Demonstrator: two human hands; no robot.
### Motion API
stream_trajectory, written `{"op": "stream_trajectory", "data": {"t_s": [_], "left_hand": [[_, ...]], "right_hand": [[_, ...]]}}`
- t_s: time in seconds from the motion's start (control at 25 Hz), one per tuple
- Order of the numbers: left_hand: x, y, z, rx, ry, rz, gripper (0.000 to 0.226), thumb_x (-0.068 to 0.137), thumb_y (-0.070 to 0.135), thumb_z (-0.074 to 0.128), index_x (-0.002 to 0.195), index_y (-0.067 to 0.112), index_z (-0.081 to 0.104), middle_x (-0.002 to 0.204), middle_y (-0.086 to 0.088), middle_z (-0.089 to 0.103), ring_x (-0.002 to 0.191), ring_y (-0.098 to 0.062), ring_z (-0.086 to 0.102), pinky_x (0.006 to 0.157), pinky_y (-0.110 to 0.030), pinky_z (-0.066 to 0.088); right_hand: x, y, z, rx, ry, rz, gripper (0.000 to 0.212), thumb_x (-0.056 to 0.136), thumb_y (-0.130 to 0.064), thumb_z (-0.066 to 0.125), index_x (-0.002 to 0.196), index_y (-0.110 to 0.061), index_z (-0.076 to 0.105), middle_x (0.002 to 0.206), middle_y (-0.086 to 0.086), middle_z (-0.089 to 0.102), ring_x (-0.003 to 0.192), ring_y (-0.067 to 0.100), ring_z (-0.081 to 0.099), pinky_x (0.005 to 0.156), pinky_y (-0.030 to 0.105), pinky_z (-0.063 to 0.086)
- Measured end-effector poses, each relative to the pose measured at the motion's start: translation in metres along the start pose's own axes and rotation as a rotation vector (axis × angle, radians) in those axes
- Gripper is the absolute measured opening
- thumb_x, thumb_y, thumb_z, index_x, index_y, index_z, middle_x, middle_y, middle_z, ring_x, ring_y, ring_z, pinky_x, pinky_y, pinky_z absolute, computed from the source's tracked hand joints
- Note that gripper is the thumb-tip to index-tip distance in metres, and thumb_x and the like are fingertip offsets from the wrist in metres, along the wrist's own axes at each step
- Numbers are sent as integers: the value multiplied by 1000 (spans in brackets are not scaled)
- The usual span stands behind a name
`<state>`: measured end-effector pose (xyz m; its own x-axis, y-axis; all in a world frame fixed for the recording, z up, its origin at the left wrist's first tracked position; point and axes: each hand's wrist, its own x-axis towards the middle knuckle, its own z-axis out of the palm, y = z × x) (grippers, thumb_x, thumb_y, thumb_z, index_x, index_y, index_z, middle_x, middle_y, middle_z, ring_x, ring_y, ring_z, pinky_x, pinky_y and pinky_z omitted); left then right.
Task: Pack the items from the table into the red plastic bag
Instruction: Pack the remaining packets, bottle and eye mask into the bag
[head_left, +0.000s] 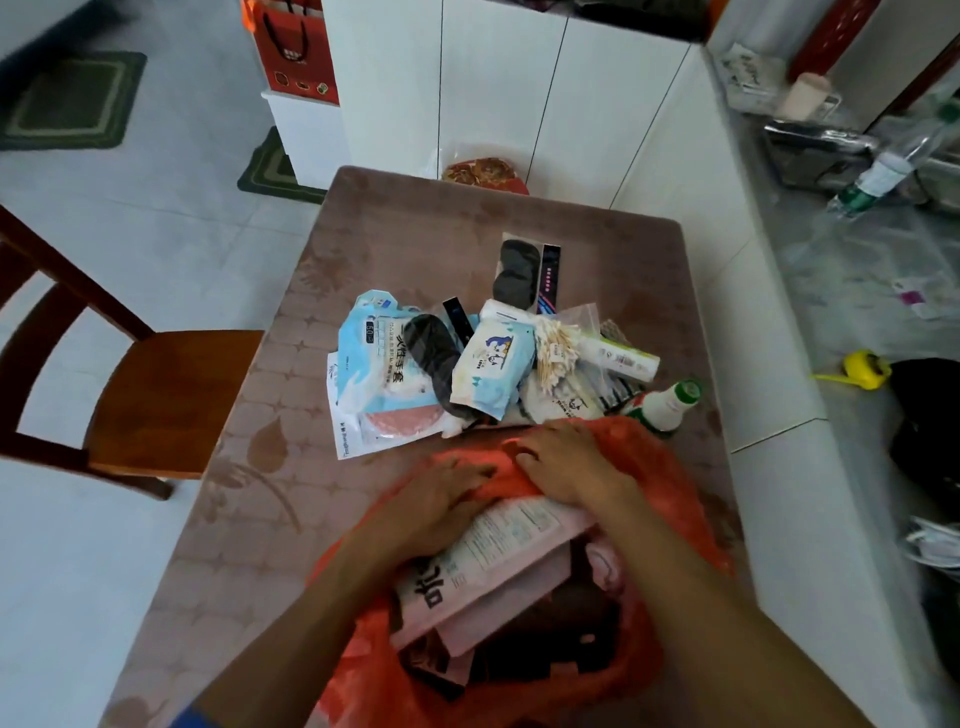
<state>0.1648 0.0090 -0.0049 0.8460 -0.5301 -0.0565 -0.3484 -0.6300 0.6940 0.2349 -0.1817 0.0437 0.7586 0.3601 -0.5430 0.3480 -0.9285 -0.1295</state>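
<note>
At table's near edge, left hand and right hand both grip the red bag's far rim, fingers curled on plastic. Bag mouth faces up; pink packet inside lies diagonally, near-left to far-right. Loose items piled just beyond.

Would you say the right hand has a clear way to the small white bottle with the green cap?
Probably yes. The right hand grips the red plastic bag just short of the white bottle, which lies uncovered at the pile's right edge; it must release the bag first.
</note>
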Motion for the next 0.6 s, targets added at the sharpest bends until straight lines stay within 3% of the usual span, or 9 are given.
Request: {"op": "stream_trajectory", "data": {"t_s": [0.12, 0.32, 0.4, 0.48, 0.6], "left_hand": [[3, -3, 0, -123, -61, 7, 38, 99, 40, 40, 133, 31, 54, 140, 11, 54, 129, -9, 49, 110, -36, 36], [24, 11, 2, -289, -148, -52, 36, 98, 39, 47, 130, 27, 59, 133, 7, 61, 117, -8, 57, 103, -29, 42], [30, 22, 2, -339, -145, -42, 40, 95, 48, 45, 122, 25, 64, 122, 6, 67, 107, -7, 62, 96, -27, 45], [33, 25, 1, -356, -143, -72, 44, 93, 53, 41, 116, 26, 65, 115, 7, 69, 101, -9, 64, 91, -35, 49], [29, 23, -1, -326, -169, -143, 37, 96, 44, 43, 122, 26, 63, 124, 8, 65, 108, -8, 60, 96, -36, 47]], "right_hand": [[17, 10, 22, -32, -69, 88, 44, 92, -39, 32, 120, -27, 64, 132, 4, 60, 134, 22, 37, 112, 52, 18], [12, 39, 33, -2, -178, 240, 42, 93, -43, 34, 122, -32, 63, 135, 4, 56, 132, 23, 40, 110, 53, 22], [5, 56, 45, 69, -101, 270, 42, 87, -48, 38, 112, -34, 68, 126, 3, 64, 119, 25, 52, 104, 48, 33], [4, 66, 50, 157, 14, 282, 38, 82, -48, 44, 101, -30, 71, 114, 3, 70, 106, 25, 60, 91, 40, 44], [21, 65, 41, 259, 255, 236, 21, 86, -29, 55, 97, -21, 70, 103, 5, 72, 94, 26, 65, 76, 35, 50]]}}
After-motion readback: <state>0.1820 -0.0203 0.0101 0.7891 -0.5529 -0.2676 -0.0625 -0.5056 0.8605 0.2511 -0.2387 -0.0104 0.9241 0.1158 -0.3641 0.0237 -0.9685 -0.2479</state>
